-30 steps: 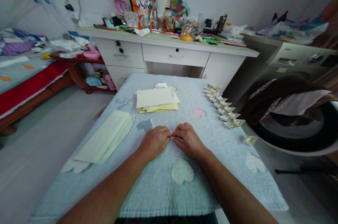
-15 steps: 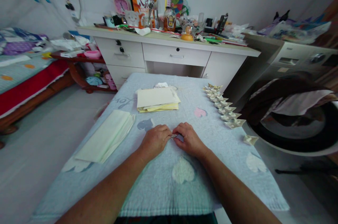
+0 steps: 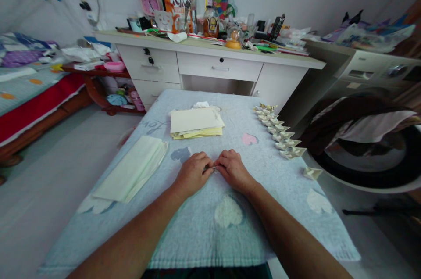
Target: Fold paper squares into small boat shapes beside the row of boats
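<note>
My left hand (image 3: 196, 170) and my right hand (image 3: 233, 168) meet over the middle of the cloth-covered table (image 3: 194, 235). Between their fingertips is a small folded piece of paper (image 3: 215, 167), mostly hidden; both hands pinch it. Beyond them lies a stack of cream and yellow paper sheets (image 3: 194, 121). A pile of pale folded paper (image 3: 131, 171) rests to the left. Along the right side runs a row of several small folded paper boats (image 3: 283, 135), with one more paper boat (image 3: 312, 173) apart from it, nearer me.
A white desk (image 3: 220, 63) crowded with jars, a snack bag (image 3: 178, 0) and a pink clock (image 3: 150, 5) stands behind the table. On the right is a washing machine (image 3: 371, 70) with clothes hanging from its open door. A bed (image 3: 36, 90) is at the left.
The fingers have shifted their pinch on the small paper. My right fingers have closed in more, and the left hand has turned slightly. The stacks and paper boats stay put.
</note>
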